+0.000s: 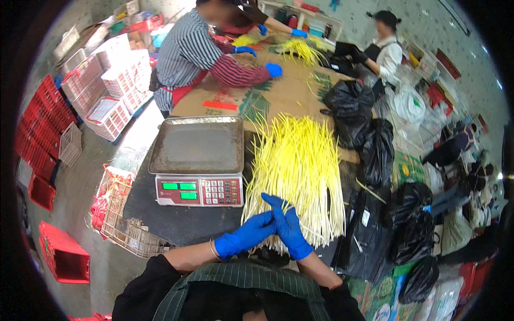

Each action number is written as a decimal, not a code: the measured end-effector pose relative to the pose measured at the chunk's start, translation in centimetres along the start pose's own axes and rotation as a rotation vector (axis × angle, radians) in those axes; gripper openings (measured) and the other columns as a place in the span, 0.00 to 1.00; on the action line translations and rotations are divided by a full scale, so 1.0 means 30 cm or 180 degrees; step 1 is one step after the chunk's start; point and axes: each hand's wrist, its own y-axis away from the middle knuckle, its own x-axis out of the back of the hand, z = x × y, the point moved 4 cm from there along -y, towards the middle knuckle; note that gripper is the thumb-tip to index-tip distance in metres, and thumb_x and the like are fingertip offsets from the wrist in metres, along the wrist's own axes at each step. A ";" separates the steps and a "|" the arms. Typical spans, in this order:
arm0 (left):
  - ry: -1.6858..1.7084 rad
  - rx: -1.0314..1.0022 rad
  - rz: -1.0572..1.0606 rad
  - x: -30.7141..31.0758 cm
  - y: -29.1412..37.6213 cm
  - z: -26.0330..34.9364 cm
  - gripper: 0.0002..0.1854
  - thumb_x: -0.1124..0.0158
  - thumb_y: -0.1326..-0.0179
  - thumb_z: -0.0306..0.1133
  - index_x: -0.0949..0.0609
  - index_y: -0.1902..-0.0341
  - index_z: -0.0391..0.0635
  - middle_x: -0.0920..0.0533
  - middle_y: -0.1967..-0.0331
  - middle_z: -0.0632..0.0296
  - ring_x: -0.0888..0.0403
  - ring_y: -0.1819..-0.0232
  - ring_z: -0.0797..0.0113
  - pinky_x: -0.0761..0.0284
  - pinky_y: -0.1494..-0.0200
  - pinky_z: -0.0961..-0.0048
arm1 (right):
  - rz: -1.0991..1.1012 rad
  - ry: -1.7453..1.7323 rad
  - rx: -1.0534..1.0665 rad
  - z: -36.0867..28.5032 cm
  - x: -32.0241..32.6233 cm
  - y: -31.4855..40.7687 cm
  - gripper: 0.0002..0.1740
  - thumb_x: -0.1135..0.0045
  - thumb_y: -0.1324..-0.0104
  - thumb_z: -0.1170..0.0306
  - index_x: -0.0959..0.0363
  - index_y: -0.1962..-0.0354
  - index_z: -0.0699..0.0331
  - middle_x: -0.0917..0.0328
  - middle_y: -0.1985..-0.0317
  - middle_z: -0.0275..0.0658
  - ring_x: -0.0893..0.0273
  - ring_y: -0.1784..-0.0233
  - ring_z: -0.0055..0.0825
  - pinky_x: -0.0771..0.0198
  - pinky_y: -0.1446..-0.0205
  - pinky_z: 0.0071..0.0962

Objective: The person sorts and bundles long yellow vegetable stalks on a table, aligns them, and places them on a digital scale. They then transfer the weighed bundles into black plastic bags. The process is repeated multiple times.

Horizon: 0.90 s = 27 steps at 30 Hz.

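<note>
A thick pile of yellow chives [299, 160], yellow at the far end and white at the near end, lies on the table before me. Over its near end my left hand [249, 232] and my right hand [288, 224], both in blue gloves, meet with their fingers touching. A thin yellow stalk shows by the right fingers; whether it is gripped is unclear. The left fingertips are partly hidden behind the right hand. Left of the pile stands an electronic scale with a keypad [222, 191], its display lit green, and a bare metal pan [198, 144].
Black plastic bags [349, 100] line the table's right side. Across the cardboard-covered tabletop [295, 94], a person in a striped top [184, 52] and other gloved people work near more chives [301, 50]. Plastic crates [110, 120] and a red crate [66, 252] stand at left.
</note>
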 end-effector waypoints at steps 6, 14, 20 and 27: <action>-0.0297 0.0160 0.0164 0.048 0.067 -0.028 0.13 0.44 0.32 0.30 0.21 0.47 0.37 0.17 0.60 0.59 0.21 0.60 0.74 0.24 0.55 0.73 | -0.0231 -0.0539 -0.0642 0.037 -0.033 0.026 0.22 0.58 0.24 0.63 0.33 0.39 0.65 0.27 0.42 0.37 0.30 0.46 0.19 0.37 0.42 0.19; 0.0318 0.0231 0.0171 0.114 0.153 -0.046 0.13 0.42 0.31 0.37 0.18 0.50 0.42 0.17 0.65 0.65 0.23 0.64 0.80 0.24 0.58 0.79 | -0.0151 -0.0621 -0.0727 0.033 -0.014 -0.019 0.19 0.51 0.29 0.64 0.24 0.51 0.71 0.20 0.51 0.45 0.23 0.52 0.27 0.30 0.47 0.26; 0.0118 0.0229 0.0510 0.198 0.221 -0.060 0.13 0.41 0.32 0.38 0.17 0.52 0.42 0.18 0.67 0.65 0.24 0.66 0.77 0.25 0.60 0.77 | -0.0371 -0.0726 -0.0939 0.019 -0.057 -0.044 0.17 0.46 0.31 0.67 0.24 0.52 0.71 0.19 0.53 0.45 0.22 0.62 0.23 0.26 0.60 0.21; -0.1354 -0.0398 0.1766 0.693 0.539 0.047 0.14 0.42 0.32 0.37 0.18 0.53 0.40 0.17 0.54 0.59 0.20 0.53 0.69 0.24 0.48 0.69 | -0.0618 -0.0570 -0.1311 0.005 -0.057 -0.037 0.20 0.44 0.35 0.74 0.27 0.45 0.71 0.21 0.50 0.42 0.23 0.53 0.25 0.27 0.50 0.25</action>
